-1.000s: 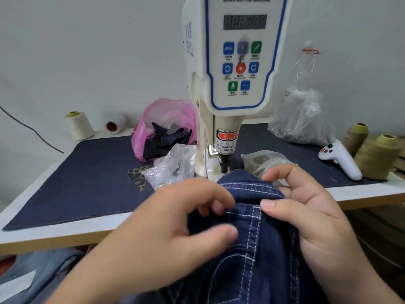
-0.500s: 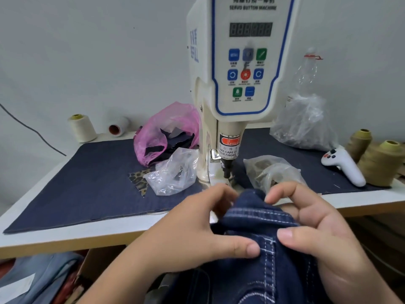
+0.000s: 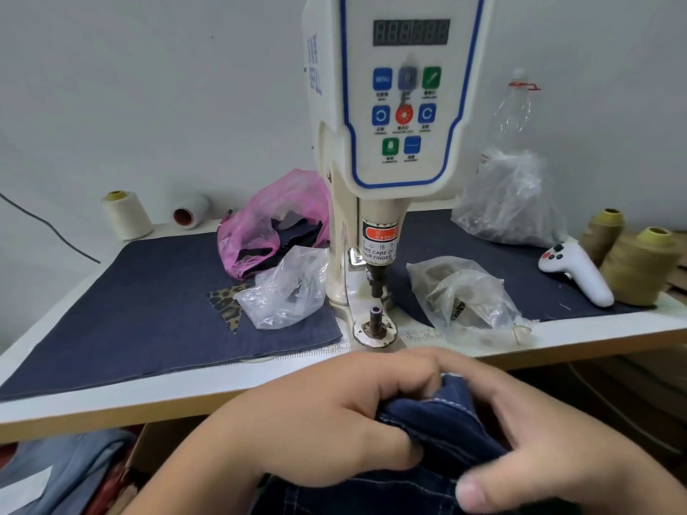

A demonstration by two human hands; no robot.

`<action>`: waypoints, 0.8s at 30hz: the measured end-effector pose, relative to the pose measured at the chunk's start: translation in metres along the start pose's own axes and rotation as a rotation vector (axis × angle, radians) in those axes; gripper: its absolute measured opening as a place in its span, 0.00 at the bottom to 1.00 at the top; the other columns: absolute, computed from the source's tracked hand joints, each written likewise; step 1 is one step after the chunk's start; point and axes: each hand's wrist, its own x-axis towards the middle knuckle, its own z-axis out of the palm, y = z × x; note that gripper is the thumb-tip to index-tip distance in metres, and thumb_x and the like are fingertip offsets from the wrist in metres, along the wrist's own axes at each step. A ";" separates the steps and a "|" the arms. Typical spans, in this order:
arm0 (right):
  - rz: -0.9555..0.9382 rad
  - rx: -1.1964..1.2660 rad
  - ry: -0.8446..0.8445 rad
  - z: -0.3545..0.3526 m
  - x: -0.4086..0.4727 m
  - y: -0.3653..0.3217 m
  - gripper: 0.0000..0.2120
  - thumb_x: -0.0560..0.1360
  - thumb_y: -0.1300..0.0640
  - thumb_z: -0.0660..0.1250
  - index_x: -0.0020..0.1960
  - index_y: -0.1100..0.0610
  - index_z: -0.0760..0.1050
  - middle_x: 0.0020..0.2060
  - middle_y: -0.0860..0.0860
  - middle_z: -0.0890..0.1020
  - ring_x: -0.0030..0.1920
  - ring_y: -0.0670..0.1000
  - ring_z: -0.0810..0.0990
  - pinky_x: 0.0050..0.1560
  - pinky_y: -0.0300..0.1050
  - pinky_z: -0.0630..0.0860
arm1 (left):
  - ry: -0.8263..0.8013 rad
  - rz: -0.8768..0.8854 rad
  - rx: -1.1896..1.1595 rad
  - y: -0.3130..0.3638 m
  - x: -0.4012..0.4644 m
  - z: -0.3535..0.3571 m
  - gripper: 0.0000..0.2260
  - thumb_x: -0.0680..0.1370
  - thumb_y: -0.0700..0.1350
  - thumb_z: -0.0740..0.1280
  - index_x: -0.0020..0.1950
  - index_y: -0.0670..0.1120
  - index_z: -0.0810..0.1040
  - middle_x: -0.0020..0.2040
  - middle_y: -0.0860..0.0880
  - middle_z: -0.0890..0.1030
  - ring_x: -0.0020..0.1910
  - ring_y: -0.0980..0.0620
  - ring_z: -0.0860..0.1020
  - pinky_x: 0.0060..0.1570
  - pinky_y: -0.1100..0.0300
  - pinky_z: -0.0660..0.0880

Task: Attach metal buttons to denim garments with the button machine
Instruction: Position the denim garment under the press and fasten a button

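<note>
At the table's near edge, a left hand [image 3: 334, 421] and right hand [image 3: 528, 440] pinch a dark denim garment [image 3: 442, 421] at 6 o'clock of the button machine [image 3: 390, 105], its lower die [image 3: 374, 321] bare.

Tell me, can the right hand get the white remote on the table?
Probably yes, but not right now. The right hand is gripping the jeans together with the left hand. The remote lies uncovered on the table's right side, with nothing between it and that hand, so letting go first should do.
</note>
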 end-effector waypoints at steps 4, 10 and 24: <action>0.124 -0.097 0.197 -0.005 0.003 0.014 0.26 0.65 0.61 0.75 0.63 0.62 0.77 0.57 0.65 0.80 0.59 0.63 0.80 0.64 0.64 0.71 | 0.144 -0.072 0.135 -0.008 -0.002 -0.008 0.13 0.73 0.31 0.68 0.42 0.50 0.73 0.36 0.55 0.76 0.35 0.58 0.72 0.36 0.58 0.69; 0.120 0.051 0.192 -0.002 0.007 0.041 0.19 0.66 0.60 0.76 0.56 0.56 0.78 0.51 0.65 0.81 0.52 0.68 0.80 0.54 0.63 0.76 | 0.211 -0.165 0.189 -0.022 0.000 -0.020 0.11 0.73 0.40 0.73 0.45 0.56 0.77 0.36 0.56 0.81 0.33 0.60 0.76 0.34 0.65 0.72; 0.065 0.184 0.481 -0.022 0.031 0.050 0.19 0.55 0.60 0.77 0.44 0.51 0.79 0.40 0.54 0.83 0.38 0.53 0.82 0.38 0.45 0.78 | 0.224 -0.309 -0.205 -0.070 0.023 -0.037 0.16 0.67 0.38 0.73 0.53 0.52 0.82 0.49 0.44 0.86 0.47 0.49 0.83 0.54 0.49 0.78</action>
